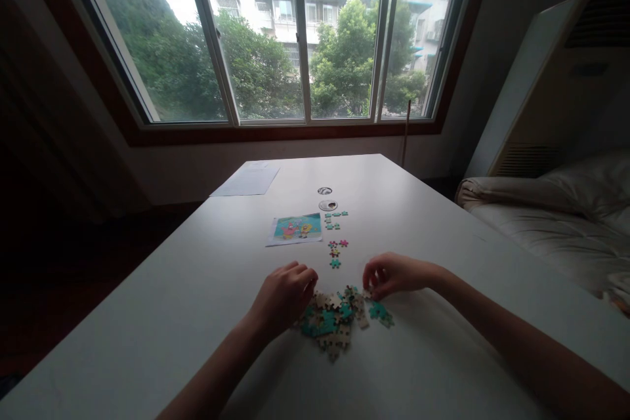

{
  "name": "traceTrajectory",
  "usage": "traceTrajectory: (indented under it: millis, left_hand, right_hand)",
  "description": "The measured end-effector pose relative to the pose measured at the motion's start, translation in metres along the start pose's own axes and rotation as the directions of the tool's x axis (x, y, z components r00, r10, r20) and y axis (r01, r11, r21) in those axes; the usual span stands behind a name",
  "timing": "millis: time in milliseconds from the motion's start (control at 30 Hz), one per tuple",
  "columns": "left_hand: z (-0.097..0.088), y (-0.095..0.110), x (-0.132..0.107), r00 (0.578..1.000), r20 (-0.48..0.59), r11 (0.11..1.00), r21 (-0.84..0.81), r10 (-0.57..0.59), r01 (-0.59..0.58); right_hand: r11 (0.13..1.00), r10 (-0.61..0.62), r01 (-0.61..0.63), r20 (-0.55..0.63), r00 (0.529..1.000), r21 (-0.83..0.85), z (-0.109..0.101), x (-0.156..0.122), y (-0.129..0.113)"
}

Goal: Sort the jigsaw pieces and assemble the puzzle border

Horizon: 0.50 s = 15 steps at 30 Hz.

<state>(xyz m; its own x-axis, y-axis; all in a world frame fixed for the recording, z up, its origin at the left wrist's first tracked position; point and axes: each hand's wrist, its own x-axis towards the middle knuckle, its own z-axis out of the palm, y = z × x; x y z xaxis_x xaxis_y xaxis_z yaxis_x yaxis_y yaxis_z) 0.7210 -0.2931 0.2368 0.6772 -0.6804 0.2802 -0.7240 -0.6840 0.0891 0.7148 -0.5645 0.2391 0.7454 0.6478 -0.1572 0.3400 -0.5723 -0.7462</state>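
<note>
A pile of jigsaw puzzle pieces (327, 323), some teal and some with their beige backs up, lies on the white table in front of me. My left hand (288, 294) rests at the pile's left edge with its fingers curled in; whatever they hold is hidden. At the upper right of the pile, the bent fingers of my right hand (394, 273) pinch at a beige puzzle piece (367, 293). Just below that hand, teal pieces (378, 312) lie a little apart from the heap. Beyond the pile, several sorted pieces (335, 253) sit in small groups.
A printed reference picture (297, 228) with cartoon figures lies past my left hand. Two round stickers or discs (327, 205) are farther up the white table (197, 295). A paper sheet (246, 180) lies at the far left corner. Right of the table is a padded seat or bed (531, 216).
</note>
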Motion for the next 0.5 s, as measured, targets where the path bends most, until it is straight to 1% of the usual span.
traceTrajectory:
  millis: [133, 267, 367, 433, 500]
  left_hand:
    - [0.001, 0.005, 0.0, 1.0, -0.019, 0.999, -0.05, 0.012, -0.013]
    - [0.005, 0.013, 0.0, 0.998, -0.067, 0.98, -0.198, 0.003, -0.016]
    - [0.008, 0.024, 0.0, 0.992, -0.101, 0.929, -0.369, -0.072, 0.03]
    - [0.009, 0.031, 0.001, 0.986, -0.102, 0.882, -0.466, -0.133, 0.071]
    - [0.008, 0.037, 0.002, 0.978, -0.09, 0.836, -0.537, -0.19, 0.113]
  right_hand:
    - [0.999, -0.031, 0.033, -0.126, 0.992, 0.011, 0.008, 0.003, -0.003]
    - [0.994, -0.015, 0.034, -0.178, 0.984, 0.104, 0.008, 0.005, -0.006]
    - [0.961, -0.012, 0.066, -0.194, 0.981, 0.27, 0.011, 0.008, -0.011]
    - [0.924, -0.001, 0.08, -0.207, 0.978, 0.373, 0.017, 0.012, -0.013]
    - [0.907, 0.006, 0.093, -0.234, 0.972, 0.41, 0.022, 0.015, -0.016]
